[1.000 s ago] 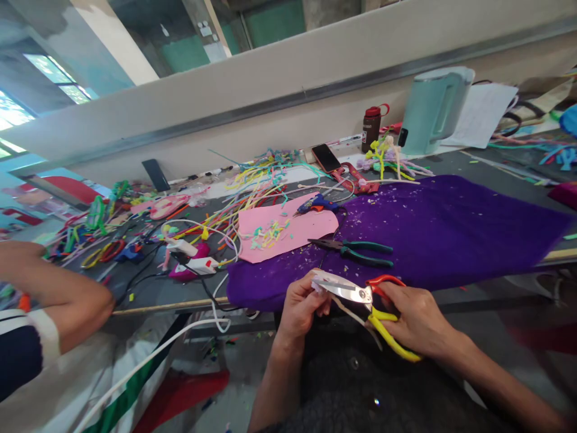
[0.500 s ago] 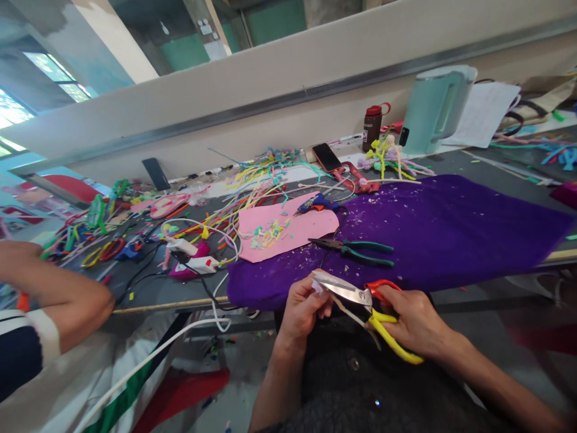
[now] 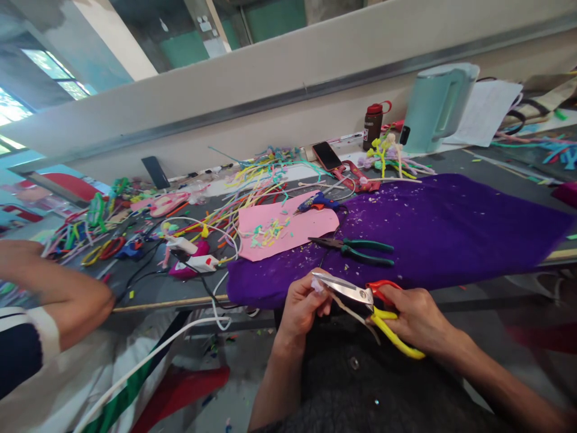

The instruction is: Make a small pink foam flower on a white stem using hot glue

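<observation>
Close to my body, my left hand (image 3: 300, 307) pinches a small pale fuzzy tuft (image 3: 318, 284). From it a beige pipe cleaner stem (image 3: 354, 314) slants down to the right. My right hand (image 3: 419, 319) is wrapped round the handles of the scissors (image 3: 351, 291), one red and one yellow. Their blades point left, with the tips against the tuft at my left fingers. Whether the blades cut into it cannot be made out. Just beyond my hands, green-handled pliers (image 3: 367, 248) lie on a purple cloth (image 3: 451, 228).
A pink sheet (image 3: 311, 228) bears cut scraps and a blue glue gun (image 3: 318, 203). Behind lie loose pipe cleaners (image 3: 252, 192), a phone (image 3: 327, 156), a bottle (image 3: 372, 127) and a kettle (image 3: 435, 111). A power strip (image 3: 196, 264) with cables and another person's arm (image 3: 58, 279) are at left.
Hardly anything differs. My right hand and the scissors have shifted very slightly, while my left hand keeps its pinch in the same place.
</observation>
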